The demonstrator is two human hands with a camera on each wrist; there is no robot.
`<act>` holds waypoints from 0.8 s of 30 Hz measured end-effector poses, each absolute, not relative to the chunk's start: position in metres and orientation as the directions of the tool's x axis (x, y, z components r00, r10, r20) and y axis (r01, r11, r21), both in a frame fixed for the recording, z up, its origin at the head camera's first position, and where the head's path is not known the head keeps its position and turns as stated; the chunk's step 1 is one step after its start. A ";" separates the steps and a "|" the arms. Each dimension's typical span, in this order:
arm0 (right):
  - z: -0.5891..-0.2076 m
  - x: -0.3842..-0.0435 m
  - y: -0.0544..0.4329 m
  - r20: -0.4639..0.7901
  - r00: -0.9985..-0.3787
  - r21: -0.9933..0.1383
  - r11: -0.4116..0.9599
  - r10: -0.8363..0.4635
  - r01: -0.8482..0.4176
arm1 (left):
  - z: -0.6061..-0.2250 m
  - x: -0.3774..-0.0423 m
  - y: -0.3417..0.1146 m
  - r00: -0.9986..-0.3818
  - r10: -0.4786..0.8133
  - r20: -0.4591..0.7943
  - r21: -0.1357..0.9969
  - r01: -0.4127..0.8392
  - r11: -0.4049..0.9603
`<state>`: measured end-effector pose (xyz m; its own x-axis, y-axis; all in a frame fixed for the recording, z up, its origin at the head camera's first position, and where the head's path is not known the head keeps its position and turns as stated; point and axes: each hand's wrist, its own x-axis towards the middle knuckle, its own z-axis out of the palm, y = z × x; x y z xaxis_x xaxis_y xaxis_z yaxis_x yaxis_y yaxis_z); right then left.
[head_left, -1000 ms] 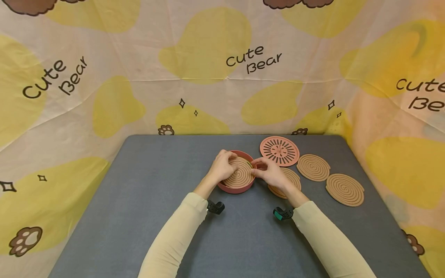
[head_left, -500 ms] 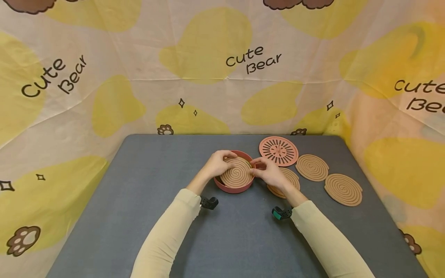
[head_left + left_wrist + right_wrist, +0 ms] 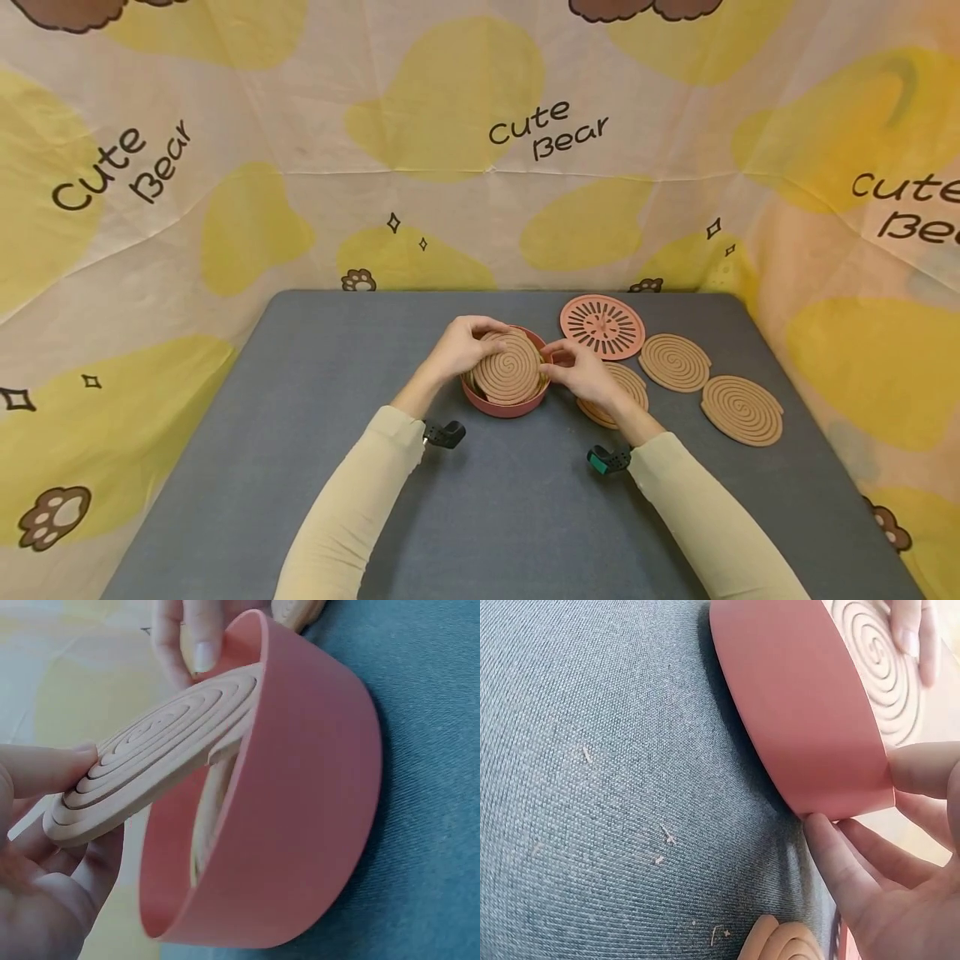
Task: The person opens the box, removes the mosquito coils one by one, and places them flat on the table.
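A tan mosquito coil [image 3: 510,367] leans tilted in the round pinkish-red holder [image 3: 507,411], its left edge raised above the rim. My left hand [image 3: 459,347] pinches that raised edge, thumb on top and fingers beneath, as the left wrist view shows. Below the coil, inside the holder, sits something tan with a yellowish edge [image 3: 214,817], mostly hidden. My right hand [image 3: 582,373] holds the holder's right wall, with the thumb at the rim and fingers against the outside [image 3: 832,859].
A pink slotted lid [image 3: 602,325] lies behind the right hand. Three more mosquito coils lie on the grey table [image 3: 337,500]: one coil [image 3: 615,398] partly under the right hand, another coil [image 3: 675,362] beyond it, a third coil [image 3: 742,410] farther right. Small crumbs [image 3: 667,836] dot the cloth.
My left hand has moved slightly left and up, raising the coil's left edge out of the holder. The right hand stays at the holder's right side.
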<state>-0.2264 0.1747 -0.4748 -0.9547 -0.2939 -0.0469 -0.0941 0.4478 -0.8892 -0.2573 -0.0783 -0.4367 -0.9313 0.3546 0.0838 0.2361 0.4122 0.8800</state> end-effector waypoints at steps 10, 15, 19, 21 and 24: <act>-0.474 -0.227 0.174 -0.050 -0.957 -0.894 0.441 -0.287 -0.085 | -0.416 -0.252 -0.091 -0.941 0.316 0.124 0.881 0.251 0.401; -0.475 -0.227 0.175 -0.049 -0.956 -0.895 0.437 -0.289 -0.086 | -0.410 -0.251 -0.103 -0.947 0.295 0.125 0.886 0.241 0.397; -0.475 -0.226 0.174 -0.053 -0.957 -0.897 0.436 -0.286 -0.080 | -0.406 -0.249 -0.114 -0.951 0.281 0.129 0.896 0.233 0.377; -0.475 -0.226 0.174 -0.052 -0.956 -0.897 0.434 -0.288 -0.082 | -0.404 -0.248 -0.120 -0.952 0.275 0.133 0.898 0.233 0.374; -0.474 -0.226 0.174 -0.053 -0.955 -0.903 0.423 -0.293 -0.080 | -0.401 -0.249 -0.129 -0.956 0.260 0.139 0.898 0.232 0.373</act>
